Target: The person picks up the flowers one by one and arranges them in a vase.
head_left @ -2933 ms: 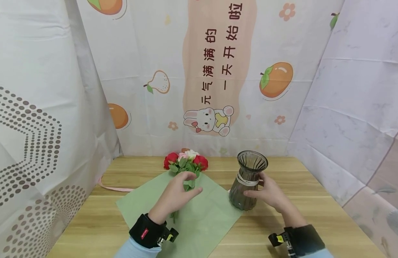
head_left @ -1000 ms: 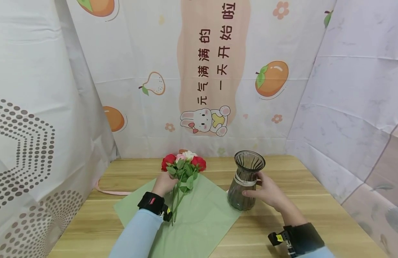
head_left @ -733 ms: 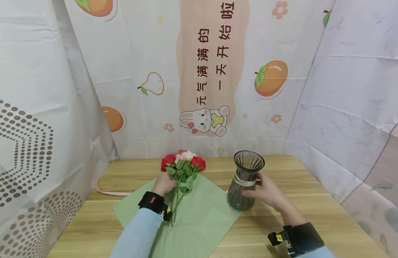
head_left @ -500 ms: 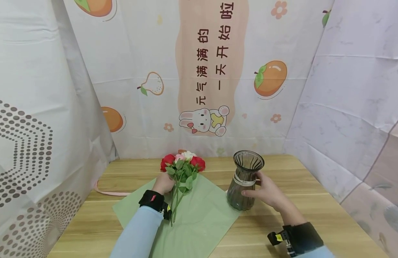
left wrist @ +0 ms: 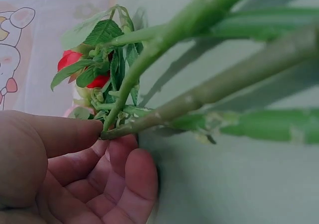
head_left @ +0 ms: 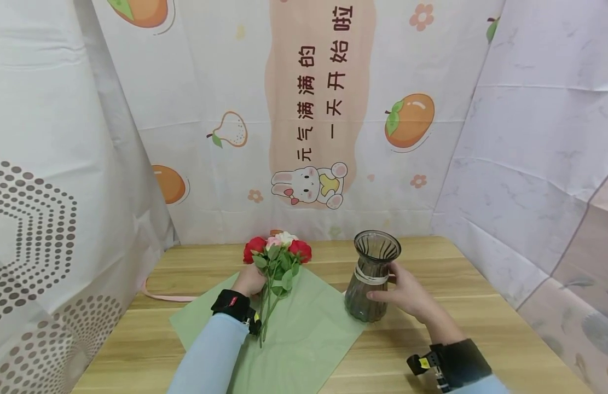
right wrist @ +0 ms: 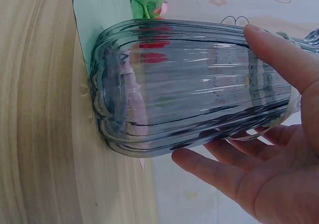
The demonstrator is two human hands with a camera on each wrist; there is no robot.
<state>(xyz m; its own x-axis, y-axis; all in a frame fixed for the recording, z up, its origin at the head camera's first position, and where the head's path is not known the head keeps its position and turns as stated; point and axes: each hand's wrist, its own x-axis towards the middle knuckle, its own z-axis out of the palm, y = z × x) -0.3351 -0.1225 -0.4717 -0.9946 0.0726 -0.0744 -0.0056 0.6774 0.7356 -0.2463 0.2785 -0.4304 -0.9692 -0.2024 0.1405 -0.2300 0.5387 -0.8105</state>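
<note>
My left hand [head_left: 249, 280] pinches the green stems of a bouquet of roses [head_left: 284, 268] with red, pink and white blooms. In the left wrist view thumb and forefinger meet on the stems [left wrist: 164, 109], while the other fingers curl loosely below. The blooms point toward the back curtain, and the stem ends trail toward me over green wrapping paper [head_left: 304, 345]. On the right, my right hand [head_left: 407, 293] holds a grey ribbed glass vase [head_left: 365, 298] upright, thumb on one side and fingers on the other. Pale cord [head_left: 370, 278] circles its neck.
The wood-grain table [head_left: 432, 328] is bounded by a printed back curtain [head_left: 225, 180] and side curtains. A pink ribbon [head_left: 168, 298] lies at the left, partly beside the paper. The vase stands by the paper's right corner.
My left hand, earlier raised with fingers spread over the bouquet, has gone down to its left side and taken hold of the stems. The right hand stays on the vase.
</note>
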